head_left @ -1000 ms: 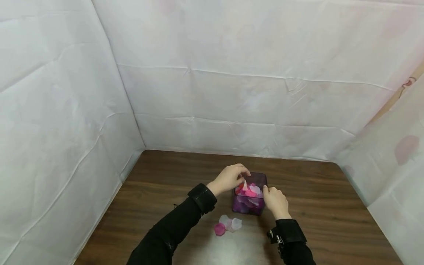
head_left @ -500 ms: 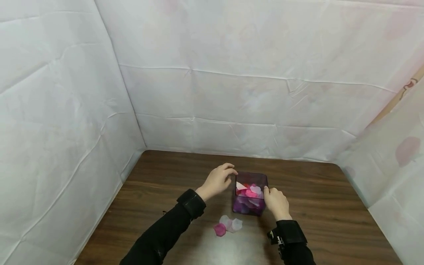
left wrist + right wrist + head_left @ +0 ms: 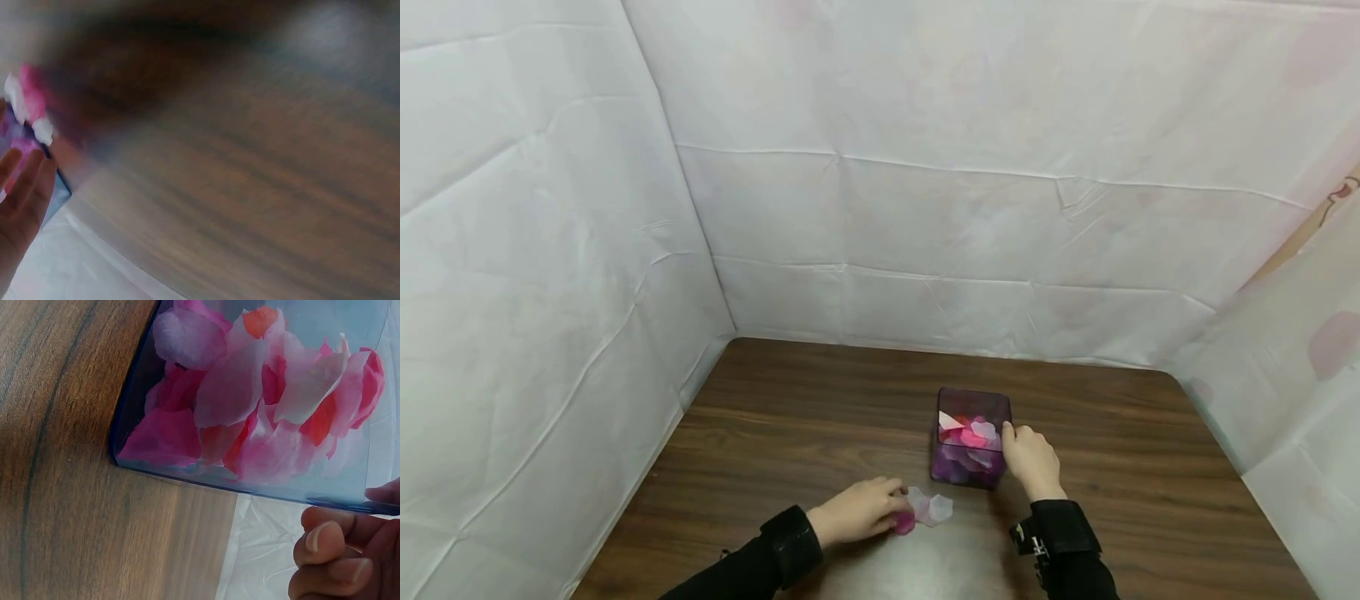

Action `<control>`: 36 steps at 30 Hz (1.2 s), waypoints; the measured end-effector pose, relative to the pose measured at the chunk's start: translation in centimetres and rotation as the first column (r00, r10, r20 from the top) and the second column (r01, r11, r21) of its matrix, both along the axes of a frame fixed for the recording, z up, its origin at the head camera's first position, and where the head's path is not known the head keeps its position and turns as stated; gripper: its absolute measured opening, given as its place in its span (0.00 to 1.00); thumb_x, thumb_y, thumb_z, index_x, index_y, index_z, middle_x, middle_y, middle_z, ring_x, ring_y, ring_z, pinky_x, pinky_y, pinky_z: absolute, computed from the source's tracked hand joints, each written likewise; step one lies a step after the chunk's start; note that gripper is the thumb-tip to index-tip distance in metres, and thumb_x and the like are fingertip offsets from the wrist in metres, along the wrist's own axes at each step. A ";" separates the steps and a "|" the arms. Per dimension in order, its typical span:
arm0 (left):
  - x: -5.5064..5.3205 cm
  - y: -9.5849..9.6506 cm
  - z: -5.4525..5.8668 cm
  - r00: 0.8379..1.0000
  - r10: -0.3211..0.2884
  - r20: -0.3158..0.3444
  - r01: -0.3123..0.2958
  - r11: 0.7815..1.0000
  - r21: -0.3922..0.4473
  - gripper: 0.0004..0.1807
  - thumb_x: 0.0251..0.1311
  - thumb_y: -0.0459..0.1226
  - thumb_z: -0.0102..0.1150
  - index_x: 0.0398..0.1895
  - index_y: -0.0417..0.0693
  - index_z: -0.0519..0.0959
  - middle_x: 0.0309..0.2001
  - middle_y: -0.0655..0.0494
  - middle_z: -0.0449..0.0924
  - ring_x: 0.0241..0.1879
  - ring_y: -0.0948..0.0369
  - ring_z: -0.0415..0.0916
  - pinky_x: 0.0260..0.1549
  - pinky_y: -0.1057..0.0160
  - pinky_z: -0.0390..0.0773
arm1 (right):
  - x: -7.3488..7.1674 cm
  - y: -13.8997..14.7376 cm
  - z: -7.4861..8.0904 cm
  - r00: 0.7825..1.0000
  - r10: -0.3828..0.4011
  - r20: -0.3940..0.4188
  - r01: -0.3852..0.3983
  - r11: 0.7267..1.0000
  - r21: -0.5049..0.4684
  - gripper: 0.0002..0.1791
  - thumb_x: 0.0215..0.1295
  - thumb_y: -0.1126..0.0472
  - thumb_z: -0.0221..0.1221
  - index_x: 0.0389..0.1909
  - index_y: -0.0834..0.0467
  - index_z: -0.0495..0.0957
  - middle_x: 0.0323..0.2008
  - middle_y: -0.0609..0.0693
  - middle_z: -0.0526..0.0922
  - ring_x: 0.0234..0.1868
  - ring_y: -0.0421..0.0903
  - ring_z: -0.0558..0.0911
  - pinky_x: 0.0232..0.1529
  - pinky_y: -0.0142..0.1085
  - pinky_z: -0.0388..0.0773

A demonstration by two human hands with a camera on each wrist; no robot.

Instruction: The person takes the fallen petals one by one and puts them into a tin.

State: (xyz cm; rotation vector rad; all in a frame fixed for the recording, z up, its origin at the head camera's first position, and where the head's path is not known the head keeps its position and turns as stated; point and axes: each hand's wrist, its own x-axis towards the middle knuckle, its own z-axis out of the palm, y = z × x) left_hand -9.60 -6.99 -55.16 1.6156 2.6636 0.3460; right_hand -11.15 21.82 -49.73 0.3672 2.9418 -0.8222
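Note:
A translucent purple box (image 3: 946, 468) stands upright on the table, holding pink, white and red fabric petals (image 3: 231, 394). My right hand (image 3: 1032, 460) grips its right wall, thumb at the rim and curled fingers outside, as the right wrist view shows. In front of the box lie a few loose petals: a magenta petal (image 3: 906, 524) and pale petals (image 3: 940, 509) overlapping beside it. My left hand (image 3: 859, 510) reaches in from the left, its fingertips right at the magenta petal and partly covering it. In the left wrist view its fingers (image 3: 28, 187) look extended, though the picture is blurred.
The brown wood-grain table (image 3: 790, 408) extends around the box. White cloth hangs as a back wall (image 3: 880, 208) and along the left side (image 3: 527, 292); another patterned cloth (image 3: 1300, 417) bounds the right. Black bands (image 3: 790, 546) circle both wrists.
My left hand has moved from the box down and toward me to the loose petals, leaving a pale petal on the pile inside. My right hand has stayed on the box.

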 end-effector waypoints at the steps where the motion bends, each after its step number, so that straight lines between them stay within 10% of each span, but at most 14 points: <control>1: 0.3 -0.2 -0.3 1.000 -0.019 -0.022 0.019 1.000 -0.007 0.12 0.57 0.40 0.63 0.45 0.57 0.81 0.44 0.58 0.77 0.41 0.67 0.74 0.40 0.74 0.74 | 0.0 0.0 0.0 1.000 -0.002 0.001 0.002 1.000 0.000 0.29 0.71 0.52 0.37 0.41 0.74 0.77 0.44 0.73 0.79 0.42 0.70 0.78 0.33 0.56 0.74; 14: 2.2 0.0 -1.6 0.979 0.049 -0.199 -0.047 0.999 0.015 0.04 0.51 0.36 0.65 0.22 0.53 0.82 0.24 0.66 0.77 0.26 0.71 0.72 0.26 0.76 0.70 | 0.3 -0.1 -0.2 1.000 -0.008 -0.014 0.008 1.000 0.003 0.29 0.71 0.52 0.37 0.39 0.73 0.78 0.42 0.72 0.80 0.41 0.69 0.79 0.34 0.56 0.74; 24: 2.1 -0.3 -0.7 0.980 0.197 0.036 -0.201 0.968 0.149 0.04 0.53 0.31 0.63 0.31 0.46 0.85 0.32 0.59 0.84 0.35 0.65 0.80 0.38 0.71 0.78 | 0.3 -0.4 0.1 1.000 -0.007 -0.008 0.007 1.000 -0.004 0.28 0.70 0.52 0.37 0.30 0.68 0.78 0.41 0.71 0.81 0.40 0.68 0.80 0.30 0.53 0.73; 29: 0.9 0.3 1.5 0.947 0.280 0.157 -0.317 0.896 0.312 0.04 0.49 0.31 0.67 0.30 0.45 0.84 0.32 0.56 0.85 0.34 0.63 0.81 0.38 0.69 0.79 | 0.3 -0.2 0.2 1.000 -0.009 -0.003 0.009 1.000 -0.003 0.28 0.70 0.52 0.37 0.28 0.69 0.78 0.39 0.70 0.81 0.38 0.67 0.80 0.29 0.52 0.73; 36: -1.5 2.9 4.9 0.903 0.340 0.262 -0.429 0.717 0.549 0.04 0.49 0.27 0.66 0.26 0.44 0.83 0.28 0.53 0.83 0.28 0.64 0.79 0.30 0.74 0.78 | 0.2 0.0 0.2 1.000 -0.002 -0.010 0.002 1.000 -0.003 0.28 0.71 0.53 0.38 0.29 0.69 0.78 0.39 0.71 0.81 0.38 0.67 0.80 0.28 0.51 0.73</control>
